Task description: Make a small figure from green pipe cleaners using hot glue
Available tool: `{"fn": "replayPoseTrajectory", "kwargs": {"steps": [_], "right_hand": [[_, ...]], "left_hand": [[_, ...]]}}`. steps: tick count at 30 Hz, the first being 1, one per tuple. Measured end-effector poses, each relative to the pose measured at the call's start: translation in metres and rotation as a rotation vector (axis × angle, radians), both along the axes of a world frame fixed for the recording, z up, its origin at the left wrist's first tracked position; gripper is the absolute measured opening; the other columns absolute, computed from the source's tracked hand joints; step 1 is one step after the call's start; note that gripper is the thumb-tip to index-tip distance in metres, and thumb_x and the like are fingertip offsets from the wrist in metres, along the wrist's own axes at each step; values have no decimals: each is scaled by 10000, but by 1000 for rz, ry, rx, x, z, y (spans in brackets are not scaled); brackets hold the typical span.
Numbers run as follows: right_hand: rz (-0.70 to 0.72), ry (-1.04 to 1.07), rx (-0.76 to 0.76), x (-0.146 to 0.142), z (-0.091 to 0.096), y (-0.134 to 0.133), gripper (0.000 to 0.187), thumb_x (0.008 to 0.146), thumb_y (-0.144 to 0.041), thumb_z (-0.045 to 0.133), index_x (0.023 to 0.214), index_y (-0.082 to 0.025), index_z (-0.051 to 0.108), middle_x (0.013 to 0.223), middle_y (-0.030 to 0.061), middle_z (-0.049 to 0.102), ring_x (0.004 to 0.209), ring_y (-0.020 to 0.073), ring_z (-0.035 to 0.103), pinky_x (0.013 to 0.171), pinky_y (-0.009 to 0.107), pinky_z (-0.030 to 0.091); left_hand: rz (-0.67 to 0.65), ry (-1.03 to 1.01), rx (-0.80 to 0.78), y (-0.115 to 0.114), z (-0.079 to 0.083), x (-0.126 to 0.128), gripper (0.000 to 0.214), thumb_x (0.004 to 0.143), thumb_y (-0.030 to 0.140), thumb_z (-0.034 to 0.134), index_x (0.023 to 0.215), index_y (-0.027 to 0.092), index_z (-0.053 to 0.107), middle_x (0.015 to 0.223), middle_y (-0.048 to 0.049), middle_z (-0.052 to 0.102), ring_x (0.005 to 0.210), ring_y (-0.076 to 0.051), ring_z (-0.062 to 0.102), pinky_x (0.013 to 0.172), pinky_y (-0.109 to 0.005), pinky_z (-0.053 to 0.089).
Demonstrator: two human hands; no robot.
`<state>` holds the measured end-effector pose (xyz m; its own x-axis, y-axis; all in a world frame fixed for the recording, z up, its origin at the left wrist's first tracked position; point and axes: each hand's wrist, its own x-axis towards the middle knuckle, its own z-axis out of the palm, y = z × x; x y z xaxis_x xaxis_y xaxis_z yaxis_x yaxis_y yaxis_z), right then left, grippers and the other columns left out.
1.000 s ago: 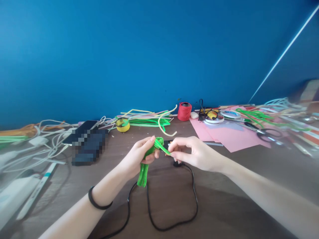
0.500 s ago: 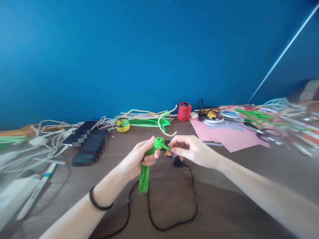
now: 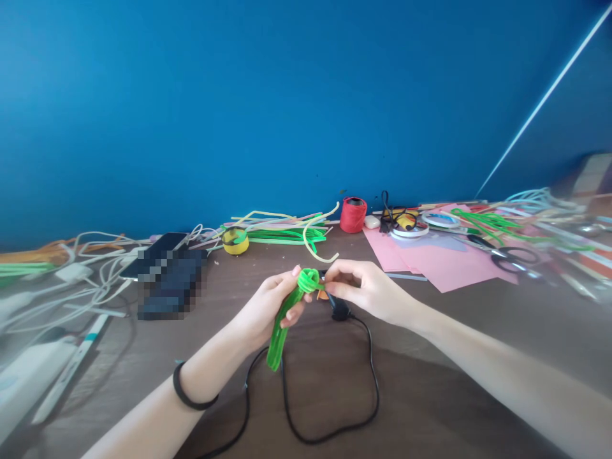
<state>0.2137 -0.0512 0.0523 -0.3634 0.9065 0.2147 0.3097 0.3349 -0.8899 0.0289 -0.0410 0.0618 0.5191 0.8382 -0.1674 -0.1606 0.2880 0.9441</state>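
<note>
My left hand (image 3: 272, 303) is closed on a bundle of green pipe cleaners (image 3: 278, 338), which hangs below the fingers as a flat strip. At its top the green stems are wound into a rounded coil (image 3: 308, 280), pressed by the left thumb. My right hand (image 3: 368, 290) pinches a short green end that sticks out to the right of the coil. Just under the right fingers lies a black plug (image 3: 340, 310) with its cable on the brown table (image 3: 411, 395). A small orange thing is partly hidden behind the hands.
Loose pipe cleaners (image 3: 282, 236), a yellow tape roll (image 3: 236, 241) and red twine (image 3: 354, 215) lie along the blue wall. Phones (image 3: 162, 255), white cables (image 3: 102, 255) and a marker (image 3: 71, 366) are at left. Pink paper (image 3: 459, 266) and scissors (image 3: 507, 257) lie at right.
The green coil has turned and shifted slightly right, now showing rounder. Its hanging strip tilts more, and the free end between the hands looks shorter. Both hands keep their hold.
</note>
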Motion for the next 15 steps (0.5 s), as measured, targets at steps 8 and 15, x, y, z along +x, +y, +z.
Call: {"fn": "replayPoseTrajectory", "kwargs": {"steps": [8,15], "right_hand": [[14,37,54,-2,1,-1,215,826,-251,549,1035,-207,527,697,-19,560,635,121,549,620,262,427],[125,4,136,-1,1,-1,353,873,-213,460,1215,-268,529,1109,14,620,843,147,589,770,281,470]], "left_hand": [[32,38,16,-2,0,2,320,794,397,546,633,122,576,541,-7,557,398,-73,482,393,-179,383],[19,85,36,-2,-3,2,305,793,391,538,618,140,543,503,11,521,388,-75,458,395,-193,365]]}}
